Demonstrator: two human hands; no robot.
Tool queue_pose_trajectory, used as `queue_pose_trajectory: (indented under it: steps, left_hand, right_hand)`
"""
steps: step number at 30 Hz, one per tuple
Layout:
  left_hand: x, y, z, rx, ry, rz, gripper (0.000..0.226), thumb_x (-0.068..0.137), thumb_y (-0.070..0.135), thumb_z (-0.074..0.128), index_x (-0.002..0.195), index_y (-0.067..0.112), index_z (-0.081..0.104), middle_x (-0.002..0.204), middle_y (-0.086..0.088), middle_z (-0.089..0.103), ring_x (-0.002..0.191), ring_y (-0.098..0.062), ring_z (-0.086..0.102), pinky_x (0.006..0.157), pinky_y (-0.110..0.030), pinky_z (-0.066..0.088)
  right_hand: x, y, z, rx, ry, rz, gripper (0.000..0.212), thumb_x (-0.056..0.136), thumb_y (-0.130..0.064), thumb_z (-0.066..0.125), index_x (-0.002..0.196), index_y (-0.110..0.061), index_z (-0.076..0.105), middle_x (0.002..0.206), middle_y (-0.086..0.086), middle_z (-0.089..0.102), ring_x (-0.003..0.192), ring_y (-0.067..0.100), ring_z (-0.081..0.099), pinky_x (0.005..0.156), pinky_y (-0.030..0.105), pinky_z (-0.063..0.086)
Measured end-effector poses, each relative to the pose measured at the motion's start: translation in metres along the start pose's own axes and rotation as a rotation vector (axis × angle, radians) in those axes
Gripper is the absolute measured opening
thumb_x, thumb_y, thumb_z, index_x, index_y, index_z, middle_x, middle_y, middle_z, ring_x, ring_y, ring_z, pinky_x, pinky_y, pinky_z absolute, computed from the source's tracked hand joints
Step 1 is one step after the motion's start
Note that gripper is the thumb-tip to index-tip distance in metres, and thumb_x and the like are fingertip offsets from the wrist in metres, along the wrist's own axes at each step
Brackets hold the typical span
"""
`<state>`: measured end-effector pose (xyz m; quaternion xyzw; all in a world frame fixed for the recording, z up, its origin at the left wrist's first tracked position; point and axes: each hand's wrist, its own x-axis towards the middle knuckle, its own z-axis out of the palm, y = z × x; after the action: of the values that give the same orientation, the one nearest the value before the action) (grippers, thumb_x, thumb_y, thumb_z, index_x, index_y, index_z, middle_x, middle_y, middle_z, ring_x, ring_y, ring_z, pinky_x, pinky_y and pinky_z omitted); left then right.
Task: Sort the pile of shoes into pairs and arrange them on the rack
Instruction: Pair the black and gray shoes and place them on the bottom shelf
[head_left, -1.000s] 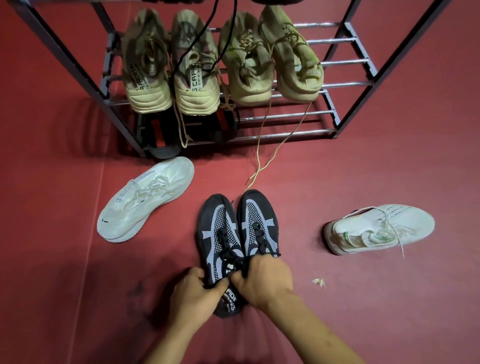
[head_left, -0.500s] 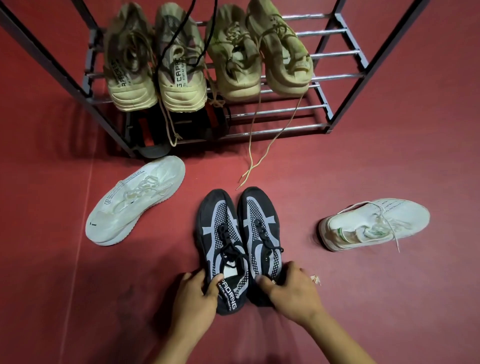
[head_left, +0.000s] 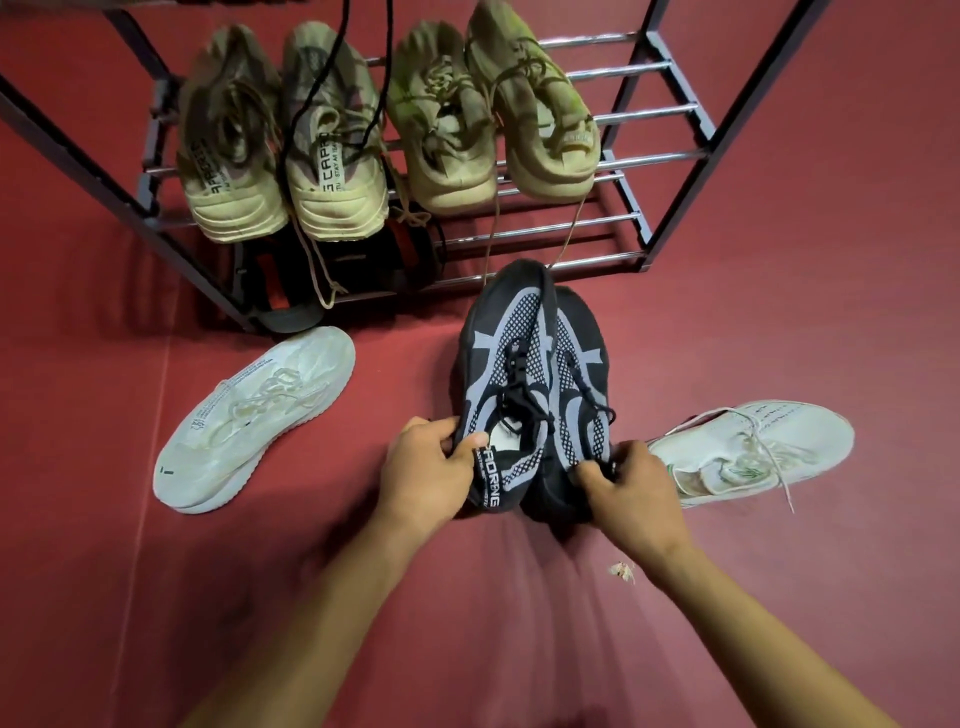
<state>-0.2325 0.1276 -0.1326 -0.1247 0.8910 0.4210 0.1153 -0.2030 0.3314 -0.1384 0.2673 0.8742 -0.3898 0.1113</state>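
Scene: a person crouches over a red floor (head_left: 779, 322), facing a metal rack (head_left: 670, 156), mid-sort.

Black pair: two black-and-grey mesh shoes (head_left: 524, 379) pressed side by side, the left one overlapping the right, apparently lifted off the floor just in front of the rack's near edge.

Left hand: the left hand (head_left: 423, 478) pinches the heel collar of the left shoe, thumb on top by the lettered heel tab, fingers curled underneath.

Right hand: the right hand (head_left: 636, 491) clamps the heel of the right shoe, fingertips folded over its rim.

Key relation: the pair runs straight away from the fingers; both hands sit at the heel end, equally near, so neither leads.

Long axis: heel-to-toe, roughly square to the rack's front rail, toes just short of the lower tier's near bar.

Pointing: toes aim at the rack's open right half; heels face the person.

Likely next move: a forward push along that axis should seat the pair beside the shoes already shelved.

On the rack: four tan sneakers (head_left: 384, 135) fill the left and middle of one tier, heels outward, laces trailing; a dark shoe (head_left: 280, 280) sits below at the near left corner.

Still loose: one white sneaker (head_left: 254, 421) left of the hands, another white sneaker with green trim (head_left: 748, 447) just beside the right hand; whether they match cannot be told.

Risk: hanging laces may snag the toes.
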Motion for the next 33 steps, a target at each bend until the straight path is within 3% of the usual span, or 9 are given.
queue_pose_trajectory:
  steps: [3, 7, 12, 15, 18, 22, 26, 30, 33]
  left_hand:
    - [0.005, -0.002, 0.003, -0.007, -0.002, -0.043, 0.019, 0.094, 0.03, 0.067, 0.082, 0.017, 0.073, 0.079, 0.001, 0.051, 0.073, -0.017, 0.052, 0.073, -0.027, 0.039]
    - [0.004, -0.013, 0.012, -0.086, -0.045, -0.141, 0.022, 0.094, 0.03, 0.067, 0.084, 0.011, 0.076, 0.076, 0.001, 0.075, 0.081, -0.026, 0.071, 0.072, -0.036, 0.056]
    - [0.017, 0.004, 0.015, -0.12, -0.077, -0.209, 0.019, 0.093, 0.031, 0.068, 0.083, 0.018, 0.076, 0.067, 0.013, 0.072, 0.065, -0.009, 0.064, 0.065, -0.027, 0.052]
    - [0.04, 0.02, 0.017, -0.167, -0.074, -0.212, 0.02, 0.088, 0.037, 0.068, 0.087, 0.019, 0.078, 0.081, 0.007, 0.078, 0.084, -0.019, 0.073, 0.082, -0.037, 0.06]
    - [0.065, 0.037, 0.019, -0.23, -0.082, -0.262, 0.023, 0.084, 0.037, 0.07, 0.073, 0.017, 0.076, 0.075, 0.004, 0.077, 0.078, -0.022, 0.072, 0.08, -0.038, 0.061]
    - [0.104, 0.049, 0.022, -0.323, -0.077, -0.305, 0.021, 0.073, 0.034, 0.068, 0.075, 0.015, 0.076, 0.077, -0.001, 0.078, 0.081, -0.027, 0.075, 0.079, -0.049, 0.063]
    - [0.145, 0.058, 0.022, -0.451, 0.009, -0.356, 0.036, 0.067, 0.035, 0.067, 0.091, 0.01, 0.076, 0.093, -0.006, 0.078, 0.086, -0.028, 0.075, 0.078, -0.051, 0.063]
    - [0.149, 0.078, 0.014, -0.643, 0.0, -0.511, 0.035, 0.092, 0.024, 0.065, 0.124, 0.013, 0.065, 0.126, -0.007, 0.068, 0.102, -0.027, 0.069, 0.051, -0.039, 0.06]
    - [0.151, 0.086, 0.012, -0.61, -0.031, -0.508, 0.04, 0.104, 0.015, 0.046, 0.142, 0.007, 0.05, 0.144, -0.014, 0.056, 0.124, -0.031, 0.061, 0.078, -0.04, 0.06]
  right_hand:
    - [0.008, -0.008, -0.008, -0.03, -0.008, -0.009, 0.024, 0.08, -0.029, 0.065, 0.084, -0.008, 0.054, 0.079, 0.008, 0.064, 0.076, 0.028, 0.056, 0.064, 0.031, 0.035]
    - [0.011, -0.007, -0.007, -0.082, -0.038, -0.019, 0.024, 0.084, -0.026, 0.064, 0.093, -0.005, 0.054, 0.086, 0.01, 0.064, 0.082, 0.031, 0.057, 0.067, 0.033, 0.038]
    - [0.017, -0.007, -0.008, -0.078, -0.011, 0.014, 0.024, 0.085, -0.024, 0.064, 0.095, -0.005, 0.054, 0.084, 0.009, 0.061, 0.083, 0.03, 0.055, 0.068, 0.032, 0.036]
    - [0.029, -0.012, -0.011, -0.04, 0.05, 0.019, 0.023, 0.085, -0.024, 0.064, 0.093, -0.005, 0.054, 0.083, 0.009, 0.061, 0.082, 0.031, 0.055, 0.068, 0.032, 0.036]
    - [0.045, -0.02, -0.016, -0.03, 0.105, -0.018, 0.021, 0.085, -0.023, 0.063, 0.091, -0.006, 0.053, 0.084, 0.01, 0.062, 0.08, 0.031, 0.055, 0.067, 0.032, 0.035]
    - [0.061, -0.028, -0.018, -0.019, 0.133, -0.026, 0.023, 0.085, -0.024, 0.063, 0.093, -0.005, 0.054, 0.086, 0.011, 0.062, 0.078, 0.03, 0.053, 0.066, 0.031, 0.033]
    - [0.058, -0.023, -0.02, -0.026, 0.141, -0.023, 0.021, 0.084, -0.022, 0.062, 0.092, -0.005, 0.054, 0.086, 0.011, 0.062, 0.079, 0.031, 0.054, 0.067, 0.032, 0.035]
    - [0.048, -0.011, -0.023, -0.035, 0.137, -0.001, 0.021, 0.084, -0.022, 0.062, 0.094, -0.004, 0.055, 0.089, 0.012, 0.064, 0.082, 0.031, 0.056, 0.068, 0.032, 0.038]
    - [0.04, -0.007, -0.02, -0.036, 0.128, 0.01, 0.021, 0.084, -0.022, 0.061, 0.092, -0.004, 0.055, 0.088, 0.012, 0.064, 0.084, 0.032, 0.057, 0.07, 0.035, 0.043]
